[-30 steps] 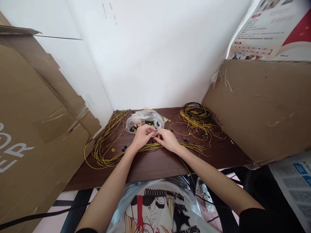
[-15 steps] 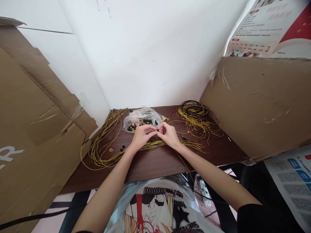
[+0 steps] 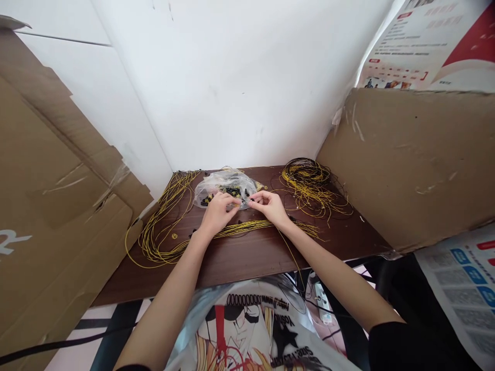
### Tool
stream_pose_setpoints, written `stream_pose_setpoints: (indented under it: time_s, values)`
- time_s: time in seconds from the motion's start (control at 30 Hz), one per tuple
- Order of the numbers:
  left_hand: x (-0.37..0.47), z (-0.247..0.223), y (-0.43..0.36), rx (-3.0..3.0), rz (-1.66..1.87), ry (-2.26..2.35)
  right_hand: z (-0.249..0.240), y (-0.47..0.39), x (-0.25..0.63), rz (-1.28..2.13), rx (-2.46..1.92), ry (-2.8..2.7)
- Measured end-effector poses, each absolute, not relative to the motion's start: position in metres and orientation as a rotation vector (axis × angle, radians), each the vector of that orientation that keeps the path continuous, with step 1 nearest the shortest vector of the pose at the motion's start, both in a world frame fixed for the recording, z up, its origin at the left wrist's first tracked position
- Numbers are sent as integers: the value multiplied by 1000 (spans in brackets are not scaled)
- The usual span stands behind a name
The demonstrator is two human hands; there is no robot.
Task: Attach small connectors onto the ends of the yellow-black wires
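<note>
My right hand (image 3: 271, 207) pinches a small black plastic part (image 3: 252, 200) between thumb and forefinger, just right of the bag. My left hand (image 3: 220, 210) is closed in a pinch at the bag's front edge; a tiny yellowish bit seems to show at its fingertips, too small to name. Behind both hands lies a clear plastic bag (image 3: 209, 184) of small black and yellow parts. A bundle of thin yellow wires (image 3: 247, 227) runs across the table below the hands.
More yellow wires (image 3: 154, 242) curve along the table's left side. A coil of black and yellow wire (image 3: 305, 178) lies at the back right. Cardboard walls (image 3: 406, 165) flank the brown table (image 3: 247, 257), with a white wall behind. A small yellow piece (image 3: 174, 236) lies at left.
My hands have moved apart from where their fingertips met. The left went left towards the bag's front; the right keeps the small black part. The view has shifted slightly.
</note>
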State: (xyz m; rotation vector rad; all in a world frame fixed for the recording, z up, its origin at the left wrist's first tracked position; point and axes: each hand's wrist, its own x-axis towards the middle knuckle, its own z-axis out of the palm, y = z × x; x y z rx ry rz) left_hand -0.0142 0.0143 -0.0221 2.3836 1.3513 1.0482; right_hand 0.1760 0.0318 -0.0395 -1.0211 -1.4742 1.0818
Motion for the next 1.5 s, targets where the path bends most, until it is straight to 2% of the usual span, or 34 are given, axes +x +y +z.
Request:
stream_pose_setpoints:
  time_s: [0.13,0.3,0.57,0.67,0.8,0.93,1.17,1.5]
  values:
    - [-19,-21,16,2399,1071,1380,-41,33,178,1101,-1037,-1489]
    - [-24,-20,17,2360,1079,1663,-35,29,178,1182,-1058,-1431]
    - [-27,-23,14,2432,752,1934,-29,26,178,1350,-1002,-1345]
    - [-27,-23,14,2407,762,1949,-29,26,178,1411,-967,-1318]
    - [-23,-21,15,2361,1115,1831,-31,27,178,1410,-917,-1344]
    - [-11,-19,12,2224,1458,1409,-32,26,177,1266,-867,-1445]
    - [5,-20,6,1961,1488,1258,-31,22,174,1102,-861,-1463]
    - [0,-28,9,2362,1164,1381,-41,30,175,1089,-968,-1466]
